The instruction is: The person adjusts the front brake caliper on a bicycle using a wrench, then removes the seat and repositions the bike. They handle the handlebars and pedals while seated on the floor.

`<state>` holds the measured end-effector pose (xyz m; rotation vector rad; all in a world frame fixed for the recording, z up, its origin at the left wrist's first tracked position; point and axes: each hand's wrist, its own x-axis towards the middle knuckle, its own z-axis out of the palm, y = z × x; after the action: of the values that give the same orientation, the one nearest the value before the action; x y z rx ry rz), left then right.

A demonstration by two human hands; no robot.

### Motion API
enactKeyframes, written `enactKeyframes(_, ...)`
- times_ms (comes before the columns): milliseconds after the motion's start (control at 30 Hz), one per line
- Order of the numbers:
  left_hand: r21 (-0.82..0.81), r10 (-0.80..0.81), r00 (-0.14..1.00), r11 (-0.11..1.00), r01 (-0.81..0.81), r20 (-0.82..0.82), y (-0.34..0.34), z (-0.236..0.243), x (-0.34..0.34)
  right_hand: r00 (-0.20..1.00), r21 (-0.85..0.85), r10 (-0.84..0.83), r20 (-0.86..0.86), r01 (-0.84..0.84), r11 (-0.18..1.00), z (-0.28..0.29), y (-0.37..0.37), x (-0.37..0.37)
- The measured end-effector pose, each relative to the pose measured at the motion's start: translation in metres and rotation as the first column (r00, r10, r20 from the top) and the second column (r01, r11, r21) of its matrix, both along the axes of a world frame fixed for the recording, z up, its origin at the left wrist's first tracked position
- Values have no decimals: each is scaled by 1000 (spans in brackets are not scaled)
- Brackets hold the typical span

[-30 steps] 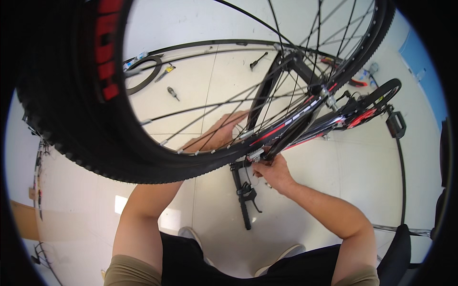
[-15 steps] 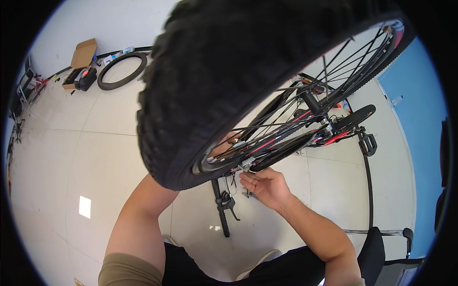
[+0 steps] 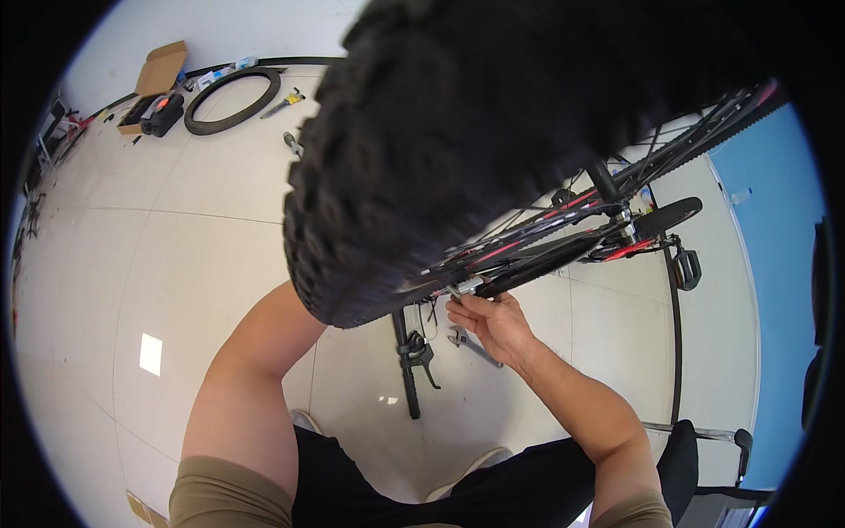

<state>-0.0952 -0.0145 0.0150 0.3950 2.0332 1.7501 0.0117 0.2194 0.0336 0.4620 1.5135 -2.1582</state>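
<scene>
A bicycle stands upside down before me, its large knobby black tyre [image 3: 422, 176] filling the upper middle. Beneath the tyre's lower edge, my right hand [image 3: 495, 324] has its thumb and curled fingers closed at a silver brake part [image 3: 468, 286] beside the black fork leg [image 3: 546, 264]. Behind the tyre my left hand is hidden; only its arm [image 3: 264, 352] shows, reaching up to the wheel. Below the wheel, a handlebar grip with a brake lever [image 3: 417, 359] points down toward the floor. Near my right hand, an adjustable wrench [image 3: 473, 345] lies on the floor.
A loose tyre [image 3: 232, 132], a yellow-and-black tool [image 3: 283, 102], a black-and-red bag [image 3: 162, 116] and an open cardboard box [image 3: 162, 67] are on the floor at the far left. The bicycle's pedal [image 3: 687, 267] juts out to the right. A black chair [image 3: 683, 466] stands at my lower right.
The tyre now sits further right in view and covers more spokes. My left fingers, glimpsed through the spokes before, are hidden. My right thumb and fingers have moved up against the silver brake part.
</scene>
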Motion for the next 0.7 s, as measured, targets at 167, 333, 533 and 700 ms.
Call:
enactKeyframes(167, 0, -3, 1000, 1000, 3, 21, -4, 1, 7, 992, 122, -99, -77, 108, 987, -2, -7, 11)
enactKeyframes(333, 2, 1, 1000, 1000, -1, 28, -4, 1, 10, 992, 199, -84, -90, 101, 975, 1, -8, 11)
enactKeyframes(533, 6, -8, 999, 1000, 8, 41, 2, -2, 11, 812, 761, 333, -479, 194, 619, -11, 10, 5)
enactKeyframes(700, 10, -12, 999, 1000, 12, 49, 6, -4, 11, 833, 523, 181, -522, 145, 840, -15, 9, 2)
